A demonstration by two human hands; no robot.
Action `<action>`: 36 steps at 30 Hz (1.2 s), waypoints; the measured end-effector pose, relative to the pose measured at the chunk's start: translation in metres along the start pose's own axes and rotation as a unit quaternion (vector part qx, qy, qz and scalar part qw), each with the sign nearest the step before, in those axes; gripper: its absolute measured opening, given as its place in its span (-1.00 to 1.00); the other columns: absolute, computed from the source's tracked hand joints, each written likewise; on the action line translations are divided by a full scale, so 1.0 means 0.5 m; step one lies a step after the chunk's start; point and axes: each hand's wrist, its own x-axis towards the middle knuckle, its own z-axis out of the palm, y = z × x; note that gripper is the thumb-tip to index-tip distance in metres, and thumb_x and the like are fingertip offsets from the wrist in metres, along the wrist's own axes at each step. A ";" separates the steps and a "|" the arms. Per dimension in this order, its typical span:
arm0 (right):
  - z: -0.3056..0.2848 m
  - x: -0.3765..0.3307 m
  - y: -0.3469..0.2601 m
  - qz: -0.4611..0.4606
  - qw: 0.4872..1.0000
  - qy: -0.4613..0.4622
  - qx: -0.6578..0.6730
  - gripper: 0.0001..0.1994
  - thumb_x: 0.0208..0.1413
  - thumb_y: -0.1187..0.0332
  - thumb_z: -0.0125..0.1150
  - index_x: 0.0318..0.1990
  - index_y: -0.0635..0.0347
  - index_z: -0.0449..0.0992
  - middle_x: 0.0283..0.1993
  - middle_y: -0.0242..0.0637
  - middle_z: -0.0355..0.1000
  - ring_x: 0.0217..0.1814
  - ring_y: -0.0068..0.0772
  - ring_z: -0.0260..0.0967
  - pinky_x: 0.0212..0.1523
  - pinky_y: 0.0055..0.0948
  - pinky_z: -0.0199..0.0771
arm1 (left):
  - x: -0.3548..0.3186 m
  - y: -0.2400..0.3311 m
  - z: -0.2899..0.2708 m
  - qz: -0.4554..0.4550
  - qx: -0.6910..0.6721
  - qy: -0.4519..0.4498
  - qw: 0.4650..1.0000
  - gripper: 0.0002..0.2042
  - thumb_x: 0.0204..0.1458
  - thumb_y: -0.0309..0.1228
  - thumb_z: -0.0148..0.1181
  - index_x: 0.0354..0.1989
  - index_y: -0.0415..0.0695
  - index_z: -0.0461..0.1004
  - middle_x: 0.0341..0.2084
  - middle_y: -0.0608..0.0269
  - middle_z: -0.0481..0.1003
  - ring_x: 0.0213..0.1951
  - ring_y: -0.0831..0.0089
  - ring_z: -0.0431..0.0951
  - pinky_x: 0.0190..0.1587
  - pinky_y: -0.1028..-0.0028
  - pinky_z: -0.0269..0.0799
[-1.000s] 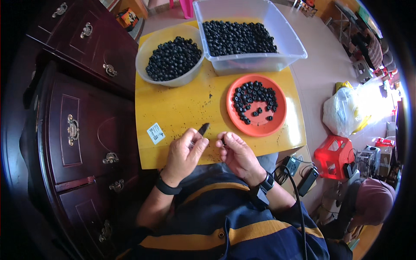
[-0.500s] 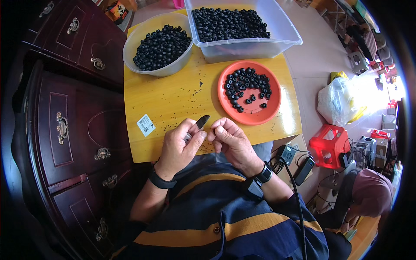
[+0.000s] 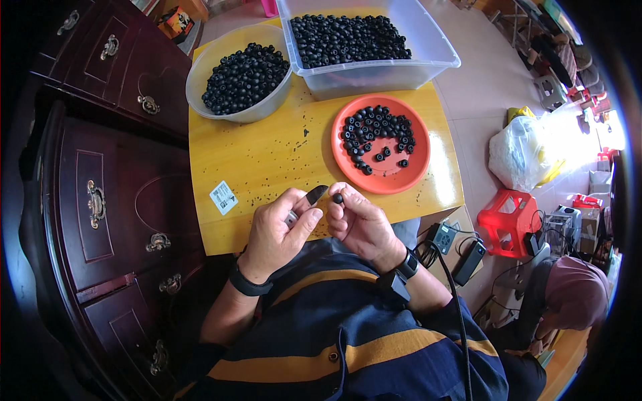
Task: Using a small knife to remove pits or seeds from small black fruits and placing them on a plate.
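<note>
Newly visible, black bead (image 3: 338, 198), in right hand (image 3: 366, 228)

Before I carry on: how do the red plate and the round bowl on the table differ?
The plate is an opaque orange-red, while the bowl is pale and translucent. The plate is shallow; the bowl has deep sides. Black pieces leave part of the plate's bottom bare, whereas in the bowl they lie in a heap. Both are round and stand on the yellow table.

Worn are a navy shirt (image 3: 301, 307) with mustard stripes (image 3: 381, 342), 1 black wristband (image 3: 249, 282) and 1 dark watch (image 3: 408, 264).
</note>
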 end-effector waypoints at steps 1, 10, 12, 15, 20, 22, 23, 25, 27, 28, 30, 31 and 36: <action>-0.003 0.001 0.001 0.000 1.000 0.000 0.000 -0.75 0.38 0.20 0.04 0.02 0.17 0.41 -0.34 -0.43 0.38 -0.42 -0.57 0.28 -0.38 -0.58 0.36 | 0.001 0.001 0.001 0.004 0.000 0.001 1.000 -0.82 0.17 -0.43 0.25 -0.36 -0.24 0.38 -0.57 0.34 0.33 -0.51 0.62 0.30 -0.44 0.53 0.27; -0.001 0.003 0.004 0.003 0.999 0.006 -0.034 -0.82 0.36 0.28 0.10 -0.03 0.16 0.44 -0.29 -0.44 0.43 -0.37 -0.64 0.35 -0.32 -0.65 0.45 | 0.015 0.012 0.010 0.048 0.112 -0.002 0.993 -0.74 0.13 -0.34 0.33 -0.41 -0.22 0.39 -0.62 0.22 0.40 -0.60 0.46 0.39 -0.50 0.46 0.29; 0.002 0.003 0.005 -0.005 0.998 0.003 -0.066 -0.85 0.36 0.32 0.11 -0.05 0.16 0.45 -0.29 -0.46 0.42 -0.36 -0.68 0.35 -0.30 -0.65 0.44 | 0.019 0.009 0.010 0.036 0.093 -0.007 0.995 -0.74 0.13 -0.34 0.33 -0.41 -0.22 0.38 -0.63 0.25 0.38 -0.59 0.51 0.37 -0.50 0.47 0.28; -0.004 0.002 0.007 -0.010 0.997 -0.009 -0.076 -0.86 0.36 0.32 0.12 -0.05 0.15 0.45 -0.30 -0.48 0.42 -0.36 -0.69 0.34 -0.29 -0.66 0.43 | 0.028 0.006 0.011 0.010 0.025 -0.019 0.999 -0.74 0.13 -0.35 0.33 -0.42 -0.22 0.37 -0.63 0.31 0.35 -0.57 0.60 0.32 -0.49 0.51 0.25; -0.007 0.004 0.011 0.007 0.999 -0.011 -0.048 -0.86 0.36 0.32 0.12 -0.06 0.16 0.45 -0.31 -0.48 0.41 -0.37 -0.69 0.33 -0.29 -0.65 0.45 | 0.031 -0.002 0.014 -0.006 -0.045 -0.029 0.999 -0.75 0.12 -0.39 0.32 -0.43 -0.21 0.35 -0.60 0.42 0.30 -0.50 0.70 0.24 -0.46 0.57 0.21; -0.005 0.004 0.011 0.016 1.000 -0.014 -0.022 -0.85 0.36 0.31 0.11 -0.06 0.16 0.45 -0.31 -0.48 0.41 -0.37 -0.69 0.32 -0.29 -0.64 0.45 | 0.032 -0.010 0.013 -0.005 -0.064 -0.036 0.997 -0.74 0.11 -0.38 0.33 -0.43 -0.21 0.35 -0.58 0.43 0.32 -0.48 0.70 0.26 -0.45 0.57 0.22; -0.003 0.004 0.010 0.019 1.000 -0.007 -0.010 -0.85 0.36 0.31 0.11 -0.06 0.17 0.45 -0.32 -0.47 0.42 -0.38 -0.69 0.34 -0.30 -0.64 0.47 | 0.031 -0.013 0.012 -0.005 -0.063 -0.036 0.997 -0.74 0.11 -0.38 0.33 -0.43 -0.21 0.35 -0.58 0.43 0.32 -0.48 0.70 0.26 -0.45 0.57 0.22; -0.004 0.005 0.008 0.021 1.000 0.001 0.003 -0.84 0.36 0.30 0.11 -0.06 0.17 0.45 -0.33 -0.47 0.42 -0.38 -0.69 0.36 -0.31 -0.64 0.48 | 0.028 -0.019 0.010 -0.006 -0.044 -0.047 0.998 -0.72 0.10 -0.34 0.34 -0.42 -0.20 0.35 -0.61 0.40 0.30 -0.51 0.68 0.25 -0.46 0.56 0.23; -0.009 0.008 0.003 0.018 1.000 0.003 -0.013 -0.84 0.37 0.29 0.10 -0.07 0.17 0.46 -0.35 -0.46 0.45 -0.40 -0.69 0.42 -0.34 -0.65 0.51 | 0.028 -0.009 0.006 0.001 -0.001 -0.047 0.999 -0.71 0.10 -0.31 0.36 -0.42 -0.19 0.36 -0.63 0.37 0.31 -0.55 0.64 0.27 -0.49 0.54 0.25; -0.006 0.009 0.003 0.019 1.000 0.002 -0.013 -0.84 0.37 0.29 0.10 -0.07 0.17 0.46 -0.35 -0.46 0.45 -0.40 -0.69 0.42 -0.34 -0.65 0.51 | 0.027 -0.005 0.003 0.008 0.043 -0.044 0.998 -0.69 0.10 -0.27 0.37 -0.43 -0.18 0.37 -0.66 0.34 0.31 -0.59 0.59 0.30 -0.51 0.52 0.26; 0.003 0.009 0.004 0.017 1.000 0.012 0.001 -0.86 0.37 0.30 0.10 -0.10 0.16 0.46 -0.35 -0.45 0.47 -0.41 -0.68 0.46 -0.34 -0.65 0.54 | 0.026 -0.012 0.004 0.041 0.078 -0.026 0.996 -0.68 0.09 -0.23 0.38 -0.43 -0.18 0.39 -0.68 0.30 0.35 -0.62 0.52 0.35 -0.53 0.49 0.28; 0.002 0.010 0.005 0.017 1.000 0.012 0.001 -0.86 0.37 0.30 0.10 -0.10 0.16 0.46 -0.35 -0.45 0.47 -0.41 -0.68 0.46 -0.34 -0.65 0.54 | 0.025 -0.015 0.006 0.074 0.111 -0.008 0.991 -0.66 0.08 -0.19 0.39 -0.44 -0.17 0.41 -0.70 0.25 0.38 -0.65 0.45 0.39 -0.54 0.46 0.30; -0.013 0.012 0.015 0.018 1.000 0.012 -0.002 -0.89 0.36 0.35 0.11 -0.16 0.17 0.46 -0.30 -0.40 0.49 -0.39 -0.66 0.48 -0.29 -0.65 0.58 | 0.024 -0.010 0.010 0.102 0.169 0.004 0.980 -0.59 0.06 -0.03 0.36 -0.46 -0.14 0.42 -0.66 0.19 0.48 -0.61 0.26 0.53 -0.55 0.34 0.38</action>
